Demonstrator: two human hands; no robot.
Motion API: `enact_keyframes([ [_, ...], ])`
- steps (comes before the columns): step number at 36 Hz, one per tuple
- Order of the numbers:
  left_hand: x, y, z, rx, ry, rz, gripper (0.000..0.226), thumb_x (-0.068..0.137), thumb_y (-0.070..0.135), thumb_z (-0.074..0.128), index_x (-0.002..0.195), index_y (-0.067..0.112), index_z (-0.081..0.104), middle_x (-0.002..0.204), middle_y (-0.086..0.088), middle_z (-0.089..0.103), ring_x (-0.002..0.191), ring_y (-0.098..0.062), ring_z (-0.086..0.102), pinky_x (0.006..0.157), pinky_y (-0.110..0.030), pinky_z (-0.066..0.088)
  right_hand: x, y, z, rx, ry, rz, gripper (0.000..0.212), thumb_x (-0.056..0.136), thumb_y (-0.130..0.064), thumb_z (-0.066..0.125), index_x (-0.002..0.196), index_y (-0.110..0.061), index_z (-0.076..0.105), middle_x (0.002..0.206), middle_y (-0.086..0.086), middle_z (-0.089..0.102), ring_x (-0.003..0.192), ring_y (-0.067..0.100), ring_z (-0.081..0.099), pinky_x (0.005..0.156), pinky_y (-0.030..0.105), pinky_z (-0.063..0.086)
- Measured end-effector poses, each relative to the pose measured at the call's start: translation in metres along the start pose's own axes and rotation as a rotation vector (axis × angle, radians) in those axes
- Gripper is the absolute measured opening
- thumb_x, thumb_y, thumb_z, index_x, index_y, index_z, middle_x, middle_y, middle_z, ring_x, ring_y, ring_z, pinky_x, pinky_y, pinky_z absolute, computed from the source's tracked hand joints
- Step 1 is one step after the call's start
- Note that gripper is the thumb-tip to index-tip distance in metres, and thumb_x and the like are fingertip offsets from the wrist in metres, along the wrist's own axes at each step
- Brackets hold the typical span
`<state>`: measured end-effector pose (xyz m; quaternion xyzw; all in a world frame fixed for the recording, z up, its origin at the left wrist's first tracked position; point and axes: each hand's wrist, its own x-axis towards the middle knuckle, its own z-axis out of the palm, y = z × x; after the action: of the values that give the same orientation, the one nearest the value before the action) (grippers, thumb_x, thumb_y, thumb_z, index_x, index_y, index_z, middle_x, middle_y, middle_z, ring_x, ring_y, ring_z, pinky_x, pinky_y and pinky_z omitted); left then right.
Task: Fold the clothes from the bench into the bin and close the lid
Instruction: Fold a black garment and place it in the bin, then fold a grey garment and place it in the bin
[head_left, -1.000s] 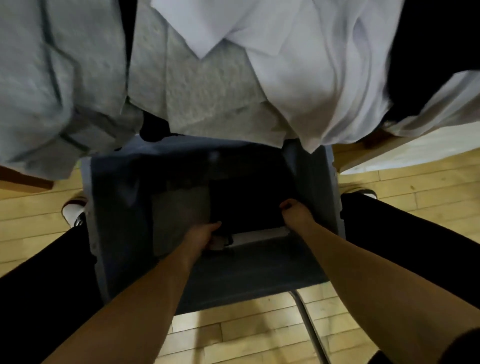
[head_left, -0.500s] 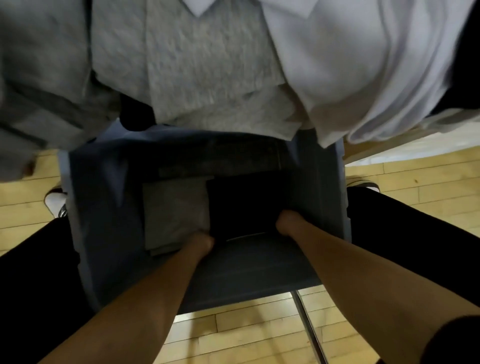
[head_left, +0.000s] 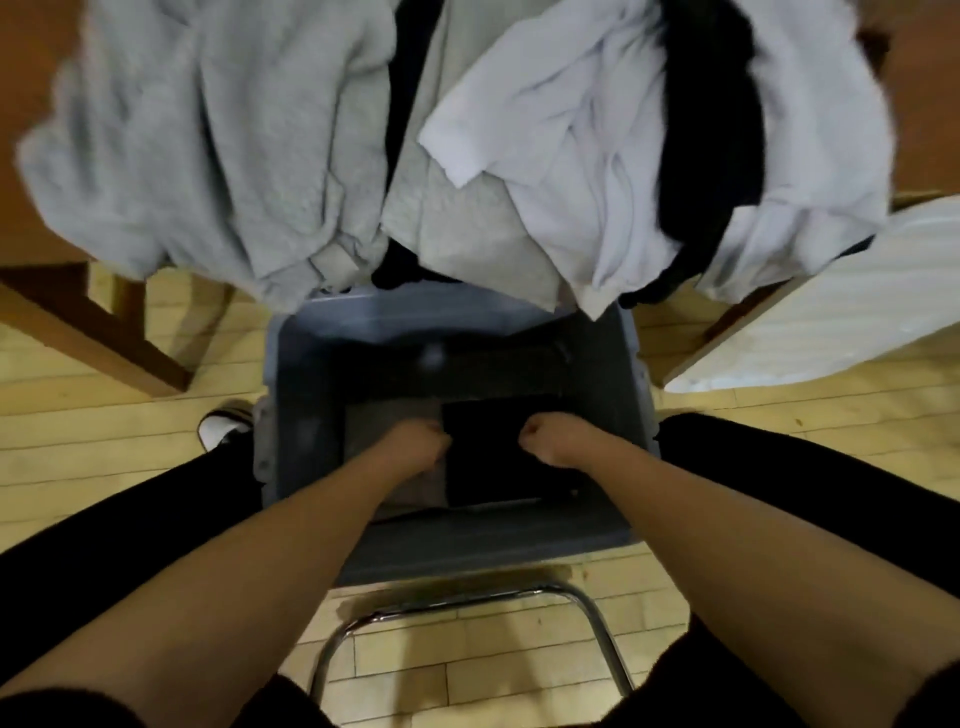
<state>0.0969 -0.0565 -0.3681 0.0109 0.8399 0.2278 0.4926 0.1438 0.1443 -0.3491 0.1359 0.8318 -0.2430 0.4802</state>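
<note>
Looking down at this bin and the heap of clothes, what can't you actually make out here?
- Bin far rim: head view, covered by clothes hanging off the bench.
- Left hand and right hand fingers: curled under, turned away.
- Folded black garment: too dark to identify.
- Lid: not in view.

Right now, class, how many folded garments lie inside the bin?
2: a folded grey garment on the bin's left side, a folded black garment beside it on the right. More may lie hidden underneath.
</note>
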Motion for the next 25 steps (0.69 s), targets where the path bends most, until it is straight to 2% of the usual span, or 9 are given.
enact_keyframes([
  [3,-0.031,0.012,-0.027,0.044,0.107,0.147,0.025,0.098,0.025,0.052,0.103,0.008,0.069,0.103,-0.013,0.068,0.097,-0.028,0.062,0.077,-0.028,0.044,-0.033,-0.022,-0.023,-0.053,0.101,-0.124,0.029,0.101,-0.025,0.044,0.112,-0.009,0.066,0.094,0.01,0.062,0.078,0.023,0.054,0.06,0.029,0.038],
  [7,-0.077,0.027,-0.069,0.066,0.276,0.314,0.017,0.099,0.025,0.051,0.093,0.014,0.063,0.09,-0.005,0.061,0.077,-0.017,0.054,0.065,-0.029,0.039,-0.08,-0.061,-0.055,-0.077,0.328,-0.321,0.026,0.101,-0.026,0.048,0.113,-0.017,0.069,0.107,0.005,0.067,0.096,0.026,0.061,0.081,0.034,0.047],
  [9,-0.096,0.031,-0.086,0.101,0.411,0.396,0.016,0.099,0.024,0.051,0.098,0.016,0.064,0.092,-0.004,0.065,0.081,-0.019,0.058,0.067,-0.032,0.043,-0.1,-0.08,-0.069,-0.061,0.445,-0.451,0.023,0.1,-0.024,0.051,0.11,-0.016,0.07,0.108,0.001,0.069,0.097,0.018,0.061,0.087,0.032,0.045],
  [11,-0.116,0.034,-0.103,0.089,0.582,0.487,0.013,0.096,0.019,0.053,0.1,0.015,0.065,0.09,0.0,0.063,0.079,-0.016,0.057,0.071,-0.033,0.043,-0.118,-0.099,-0.081,-0.019,0.56,-0.579,0.02,0.099,-0.023,0.053,0.108,-0.017,0.07,0.108,-0.003,0.069,0.094,0.009,0.057,0.081,0.025,0.04],
  [13,-0.134,0.034,-0.12,0.109,0.762,0.632,0.012,0.092,0.012,0.056,0.1,0.011,0.064,0.089,0.003,0.056,0.081,-0.017,0.053,0.073,-0.034,0.042,-0.129,-0.119,-0.091,0.015,0.67,-0.682,0.019,0.099,-0.019,0.054,0.109,-0.016,0.069,0.109,-0.003,0.068,0.097,0.009,0.057,0.077,0.02,0.035],
  [15,-0.149,0.033,-0.141,0.213,0.951,0.729,0.017,0.085,0.011,0.059,0.101,0.007,0.063,0.095,-0.001,0.054,0.091,-0.023,0.053,0.079,-0.037,0.044,-0.134,-0.138,-0.1,0.041,0.783,-0.775,0.018,0.096,-0.012,0.055,0.108,-0.013,0.069,0.108,0.0,0.066,0.1,0.014,0.058,0.081,0.022,0.039],
  [18,-0.149,0.027,-0.164,0.274,1.158,0.635,0.034,0.081,0.015,0.068,0.113,0.006,0.059,0.115,-0.013,0.054,0.107,-0.033,0.051,0.09,-0.046,0.046,-0.126,-0.16,-0.111,-0.029,0.913,-0.884,0.021,0.09,-0.009,0.06,0.109,-0.012,0.068,0.112,0.001,0.063,0.107,0.017,0.055,0.09,0.027,0.043],
  [21,-0.14,0.02,-0.183,0.243,1.075,0.471,0.055,0.083,0.036,0.069,0.129,0.012,0.051,0.13,-0.008,0.05,0.125,-0.03,0.045,0.102,-0.046,0.039,-0.11,-0.182,-0.121,-0.184,0.954,-0.916,0.034,0.086,-0.017,0.066,0.12,-0.013,0.065,0.126,0.002,0.061,0.118,0.021,0.053,0.098,0.031,0.043],
  [25,-0.126,0.008,-0.192,0.43,0.925,0.357,0.073,0.083,0.055,0.065,0.143,0.022,0.04,0.147,0.004,0.044,0.141,-0.019,0.034,0.11,-0.04,0.027,-0.082,-0.202,-0.128,-0.377,0.889,-0.819,0.055,0.086,-0.035,0.07,0.137,-0.02,0.054,0.147,0.0,0.047,0.134,0.022,0.043,0.109,0.041,0.036],
])
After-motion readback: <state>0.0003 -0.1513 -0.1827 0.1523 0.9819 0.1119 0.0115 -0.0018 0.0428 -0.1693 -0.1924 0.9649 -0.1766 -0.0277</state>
